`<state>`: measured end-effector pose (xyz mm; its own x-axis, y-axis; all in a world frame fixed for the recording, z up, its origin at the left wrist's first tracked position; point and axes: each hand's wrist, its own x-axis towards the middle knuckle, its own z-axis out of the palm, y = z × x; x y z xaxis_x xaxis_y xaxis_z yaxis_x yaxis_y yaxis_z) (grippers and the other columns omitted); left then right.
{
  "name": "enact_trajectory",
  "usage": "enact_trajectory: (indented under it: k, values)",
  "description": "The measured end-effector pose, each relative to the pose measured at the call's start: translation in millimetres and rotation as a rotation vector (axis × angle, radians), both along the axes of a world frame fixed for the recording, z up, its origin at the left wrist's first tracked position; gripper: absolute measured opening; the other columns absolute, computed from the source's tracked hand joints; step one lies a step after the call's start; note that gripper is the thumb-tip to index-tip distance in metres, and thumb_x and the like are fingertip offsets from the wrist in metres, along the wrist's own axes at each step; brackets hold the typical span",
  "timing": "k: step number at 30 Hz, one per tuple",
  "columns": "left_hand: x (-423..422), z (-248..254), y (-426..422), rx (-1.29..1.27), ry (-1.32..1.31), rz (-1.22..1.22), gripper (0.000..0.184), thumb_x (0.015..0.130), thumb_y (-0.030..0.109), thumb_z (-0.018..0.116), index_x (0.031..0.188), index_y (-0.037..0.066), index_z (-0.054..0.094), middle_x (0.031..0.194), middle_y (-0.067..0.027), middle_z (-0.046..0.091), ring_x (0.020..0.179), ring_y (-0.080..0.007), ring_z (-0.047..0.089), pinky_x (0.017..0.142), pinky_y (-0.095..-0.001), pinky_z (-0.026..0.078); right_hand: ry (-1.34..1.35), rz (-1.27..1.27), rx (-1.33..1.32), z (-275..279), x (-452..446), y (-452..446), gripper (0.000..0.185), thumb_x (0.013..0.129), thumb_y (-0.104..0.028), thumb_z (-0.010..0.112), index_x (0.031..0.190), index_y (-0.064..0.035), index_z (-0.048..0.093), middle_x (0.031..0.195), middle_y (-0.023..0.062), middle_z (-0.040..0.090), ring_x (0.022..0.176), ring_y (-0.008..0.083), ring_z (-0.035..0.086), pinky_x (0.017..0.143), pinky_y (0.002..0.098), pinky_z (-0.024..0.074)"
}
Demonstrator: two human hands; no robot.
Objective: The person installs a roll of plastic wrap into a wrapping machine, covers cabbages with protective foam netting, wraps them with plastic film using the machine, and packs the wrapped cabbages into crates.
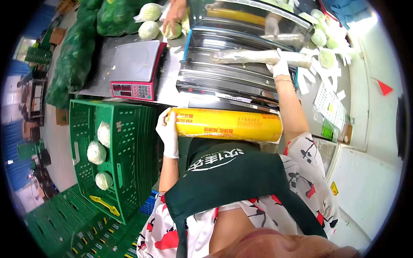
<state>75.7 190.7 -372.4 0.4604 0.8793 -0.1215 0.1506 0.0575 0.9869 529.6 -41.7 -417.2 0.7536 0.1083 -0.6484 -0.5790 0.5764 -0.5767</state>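
Observation:
A yellow film roll [223, 124] with red print lies crosswise in front of the dark green apron. My left hand [167, 132], in a white glove, grips its left end. My right hand [279, 65], also gloved, is closed around the right part of a long film-covered roll [245, 57]. That roll lies across the metal rollers of the wrapping machine [223, 77], slightly tilted. The yellow roll's right end is near my right forearm, with no hand on it.
Left of the machine stands a red-edged scale [135, 64]. A green crate [116, 129] holds net-wrapped round vegetables. Green mesh sacks [75, 60] are at the back left. Another person's hand [174, 16] touches a vegetable. Paper strips [307, 79] lie at the right.

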Motion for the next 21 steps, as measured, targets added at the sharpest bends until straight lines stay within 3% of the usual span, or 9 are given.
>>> enact_trajectory:
  k: [2, 5, 7, 8, 10, 11, 14, 17, 21]
  values:
    - [-2.5, 5.1, 19.6, 0.004, -0.038, -0.043, 0.023, 0.099, 0.009, 0.064, 0.119, -0.001, 0.067, 0.102, -0.0036, 0.068, 0.088, -0.0073, 0.062, 0.08, -0.022, 0.052, -0.059, 0.075, -0.031, 4.7, -3.9, -5.5, 0.055, 0.087, -0.04, 0.074, 0.132, -0.013, 0.056, 0.129, 0.0075, 0.062, 0.122, 0.0254, 0.057, 0.106, 0.0474, 0.0421]
    - [-7.6, 4.9, 35.2, -0.011, 0.013, -0.052, 0.025, 0.096, 0.008, 0.067, 0.118, -0.003, 0.066, 0.105, -0.0068, 0.069, 0.093, -0.0108, 0.063, 0.086, -0.025, 0.052, -0.359, 0.047, -0.153, 43.6, -44.6, -20.1, 0.06, 0.089, -0.039, 0.073, 0.139, -0.0128, 0.052, 0.132, 0.0093, 0.06, 0.123, 0.0245, 0.057, 0.107, 0.0494, 0.0415]
    - [-15.1, -8.6, 35.3, -0.081, 0.012, -0.041, 0.028, 0.097, 0.011, 0.066, 0.121, -0.003, 0.065, 0.109, -0.0076, 0.068, 0.097, -0.0111, 0.062, 0.087, -0.0249, 0.051, -0.722, 0.065, -0.407, 81.3, -78.0, -39.6, 0.052, 0.097, -0.036, 0.064, 0.141, -0.0112, 0.051, 0.132, 0.0117, 0.06, 0.125, 0.025, 0.056, 0.108, 0.0489, 0.0413]
    - [-14.9, -8.0, 32.9, -0.065, 0.011, -0.022, 0.029, 0.097, 0.011, 0.067, 0.122, -0.003, 0.065, 0.106, -0.0068, 0.067, 0.095, -0.011, 0.062, 0.086, -0.0245, 0.051, -0.852, 0.158, -0.923, 94.6, -86.0, -64.6, 0.051, 0.099, -0.037, 0.06, 0.14, -0.0082, 0.051, 0.133, 0.0125, 0.058, 0.127, 0.0258, 0.053, 0.107, 0.0472, 0.0432]
    - [-15.5, 7.1, 29.0, -0.057, 0.163, -0.017, 0.038, 0.096, 0.014, 0.068, 0.129, -0.003, 0.061, 0.11, -0.0081, 0.065, 0.1, -0.0138, 0.062, 0.091, -0.027, 0.05, -0.864, -0.035, -0.892, 156.5, -117.7, -79.8, 0.052, 0.103, -0.041, 0.052, 0.139, -0.0031, 0.05, 0.134, 0.014, 0.055, 0.128, 0.0277, 0.051, 0.104, 0.0455, 0.0459]
    - [-13.9, 1.4, 30.1, 0.029, 0.18, 0.008, 0.04, 0.096, 0.015, 0.068, 0.131, -0.003, 0.059, 0.114, -0.0095, 0.064, 0.103, -0.0148, 0.061, 0.093, -0.0281, 0.05, -0.737, -0.297, -0.333, 197.8, -137.4, -69.2, 0.054, 0.104, -0.044, 0.048, 0.138, -0.0011, 0.049, 0.134, 0.0145, 0.054, 0.127, 0.0287, 0.051, 0.103, 0.0454, 0.0468]
    - [-20.2, -23.9, 38.9, 0.12, 0.219, -0.007, 0.051, 0.097, 0.02, 0.067, 0.14, -0.003, 0.051, 0.131, -0.0146, 0.058, 0.119, -0.0203, 0.056, 0.104, -0.033, 0.045, -0.911, -0.52, -0.623, 222.2, -145.1, -139.2, 0.056, 0.105, -0.048, 0.038, 0.13, 0.0, 0.051, 0.13, 0.0145, 0.055, 0.119, 0.0286, 0.054, 0.1, 0.0471, 0.0485]
    - [-24.3, -10.6, 46.7, -0.307, 0.076, -0.172, 0.046, 0.1, 0.026, 0.063, 0.134, -0.004, 0.057, 0.123, -0.0128, 0.064, 0.111, -0.0184, 0.062, 0.098, -0.0301, 0.049, -0.903, -0.656, -0.703, 231.2, -181.7, -203.6, 0.055, 0.104, -0.049, 0.034, 0.126, -0.0018, 0.053, 0.128, 0.015, 0.056, 0.113, 0.0283, 0.057, 0.099, 0.0474, 0.0491]
    - [-24.4, -8.7, 55.1, -0.353, 0.122, -0.291, 0.046, 0.103, 0.033, 0.058, 0.129, -0.004, 0.059, 0.115, -0.01, 0.067, 0.102, -0.0163, 0.065, 0.091, -0.0287, 0.051, -0.796, -0.715, -0.836, 215.3, -222.7, -236.6, 0.059, 0.105, -0.052, 0.03, 0.131, -0.0034, 0.05, 0.126, 0.0156, 0.057, 0.115, 0.029, 0.057, 0.102, 0.0455, 0.0474]
